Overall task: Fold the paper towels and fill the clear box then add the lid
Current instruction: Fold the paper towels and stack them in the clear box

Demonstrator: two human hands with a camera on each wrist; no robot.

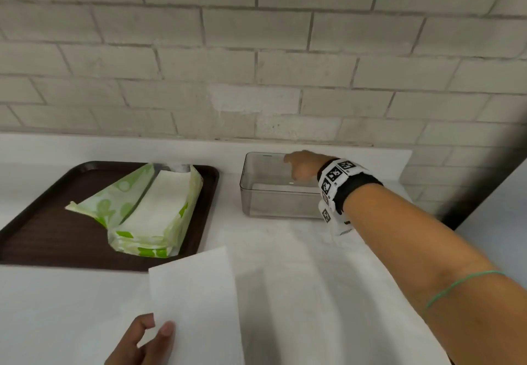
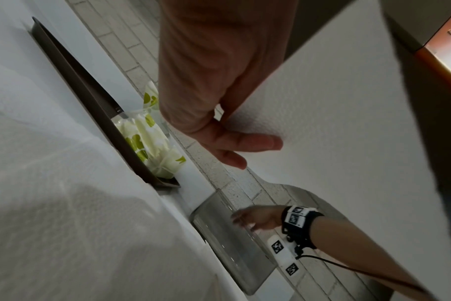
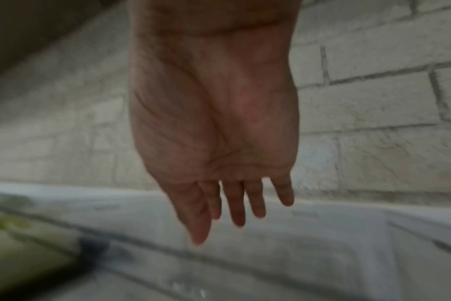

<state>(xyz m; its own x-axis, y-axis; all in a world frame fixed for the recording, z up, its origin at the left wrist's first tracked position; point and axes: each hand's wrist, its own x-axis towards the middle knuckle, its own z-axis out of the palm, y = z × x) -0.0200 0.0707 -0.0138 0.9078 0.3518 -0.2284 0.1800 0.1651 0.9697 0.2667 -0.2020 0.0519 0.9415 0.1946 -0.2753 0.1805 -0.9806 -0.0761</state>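
Observation:
My left hand [image 1: 151,333] pinches the near corner of a white paper towel sheet [image 1: 194,293] low at the front; in the left wrist view the thumb [image 2: 245,142] lies on the sheet [image 2: 348,122]. The clear box [image 1: 256,193] stands open by the wall, with something white and flat on its bottom. My right hand [image 1: 302,165] hovers over the box's far right part, fingers pointing down into it. In the right wrist view these fingers [image 3: 232,203] hang straight and hold nothing above the box [image 3: 322,244]. No lid is in view.
A dark brown tray [image 1: 42,236] at the left holds an opened green-and-white pack of paper towels [image 1: 154,210]. A white cloth [image 1: 313,279] covers the counter in front of the box. A pale brick wall [image 1: 256,65] runs close behind.

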